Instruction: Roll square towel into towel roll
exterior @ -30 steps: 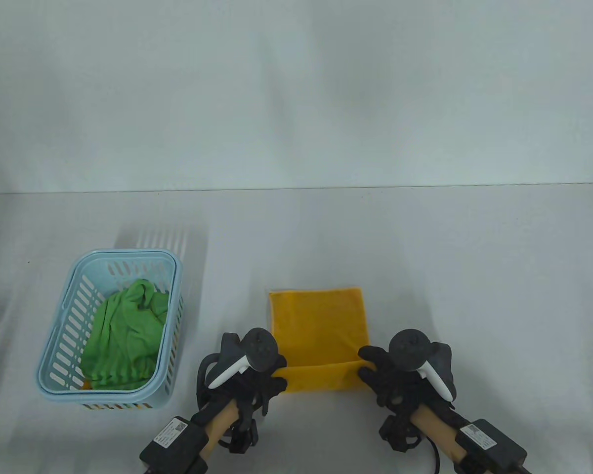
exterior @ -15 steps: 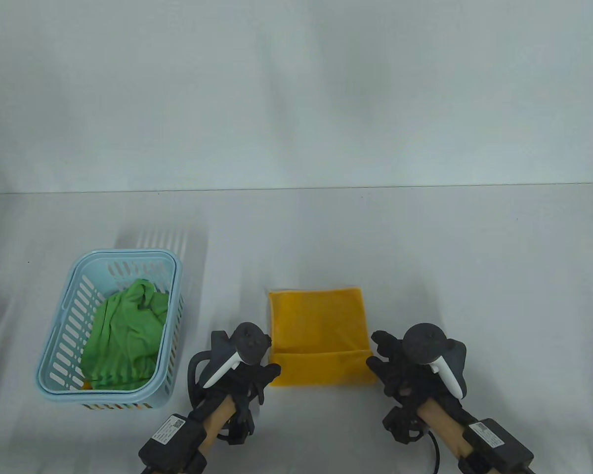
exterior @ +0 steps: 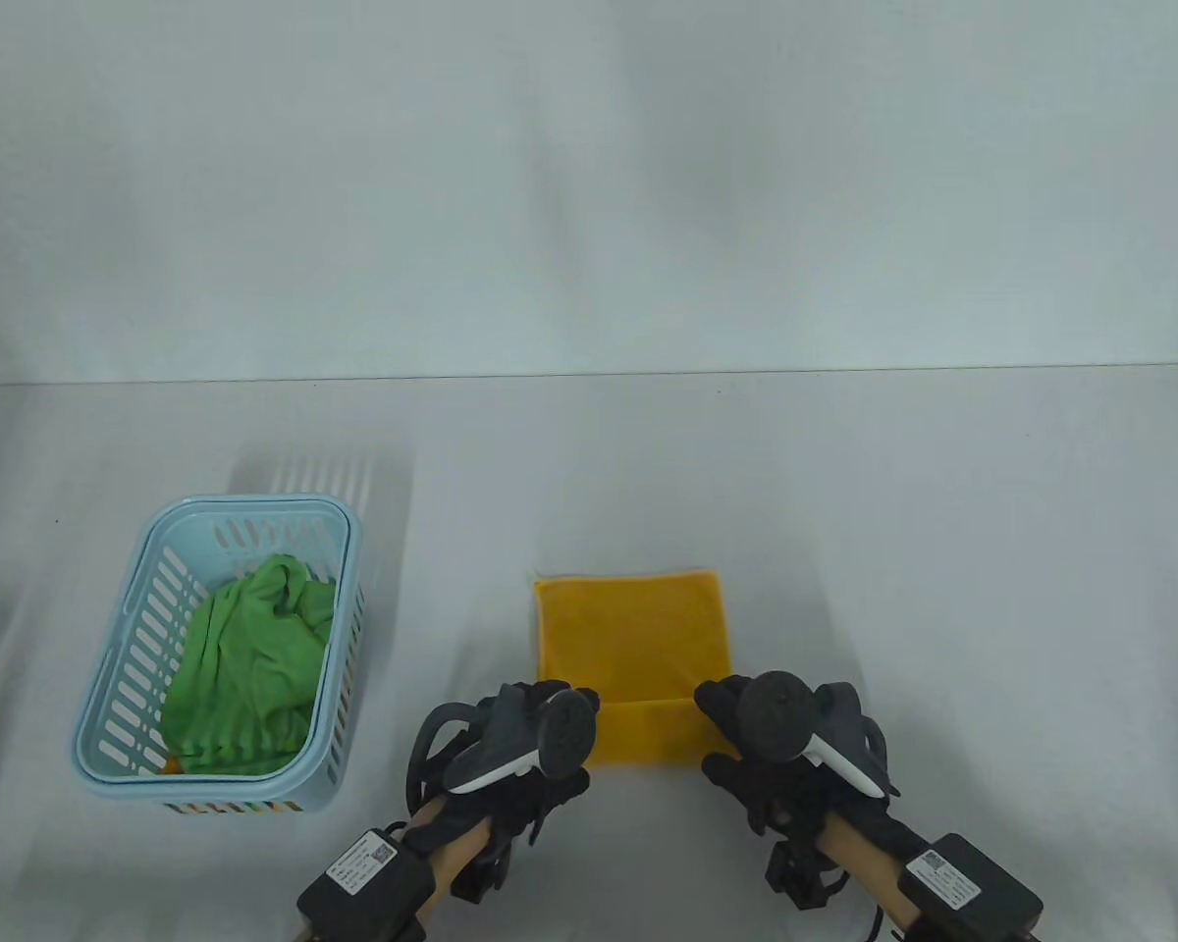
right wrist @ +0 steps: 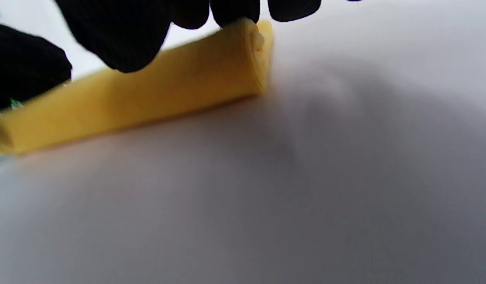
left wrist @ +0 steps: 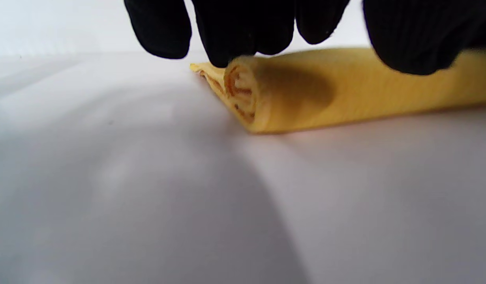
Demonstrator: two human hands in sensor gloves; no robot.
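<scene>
Yellow towel [exterior: 630,628] lies on white table [exterior: 844,549], near front edge, roughly centre, w/ its near part rolled into a short roll and the far part flat on the table. Left hand [exterior: 530,741] is at the roll's left end, right hand [exterior: 761,731] at the roll's right end, both in black gloves w/ a tracker on the back. Left wrist view: left fingers [left wrist: 227,35] curl down over the top of the roll [left wrist: 345,90], fingertips touching the cloth at its end; spiral of layers shows at the open end, roll sits on the table. Right wrist view: right fingers [right wrist: 124,31] also curl over the roll [right wrist: 148,98], one fingertip touching its top at the right end; thumb side partly out of frame, so can't tell how tight the grip is. Both hands look curled round the roll rather than flat. In table view the trackers hide most of the fingers and the roll ends; only the middle strip of the roll shows btwn the hands. Far edge of towel is straight, corners square, approx parallel to table's back edge. Light blue slotted basket [exterior: 123,687] stands well left of the towel, apart from the left hand, w/ a crumpled green cloth [exterior: 245,677] inside; small orange bit shows under the cloth at the basket's near end, can't tell what it is. Pale wall behind table.
</scene>
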